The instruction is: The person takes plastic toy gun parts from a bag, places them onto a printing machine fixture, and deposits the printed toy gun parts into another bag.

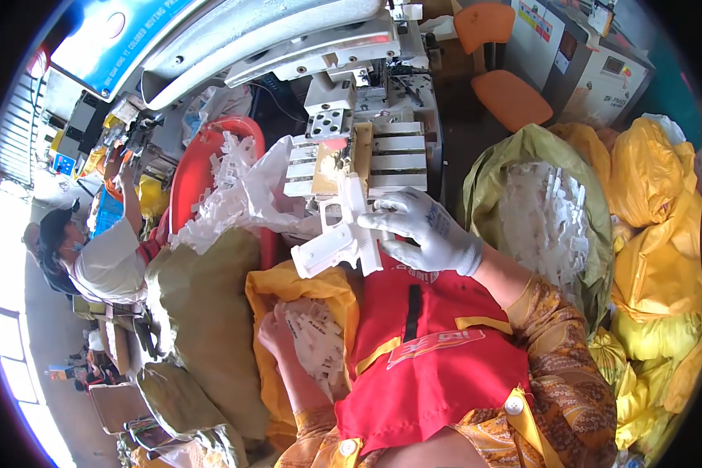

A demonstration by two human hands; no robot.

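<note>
My right hand (425, 230), in a pale grey work glove, is closed on a white plastic toy pistol (329, 248) in front of the machine bed. Its grip points toward the lower left. Just beyond stands the press fixture, a tan block (359, 156) on a slotted white bed (398, 160), with a perforated metal head (331, 123) over it. My bare left hand (273, 331) is down in a yellow bag (261, 285) among white plastic pieces (316, 335). Its fingers look curled, and what they grip, if anything, cannot be made out.
A red tub (246, 129) heaped with white plastic parts stands at the left, near a stuffed olive sack (203, 312). At the right is an open green sack (476, 175) of white pieces, beside yellow bags (647, 265). A co-worker (101, 257) is at far left; an orange chair (511, 101) stands behind.
</note>
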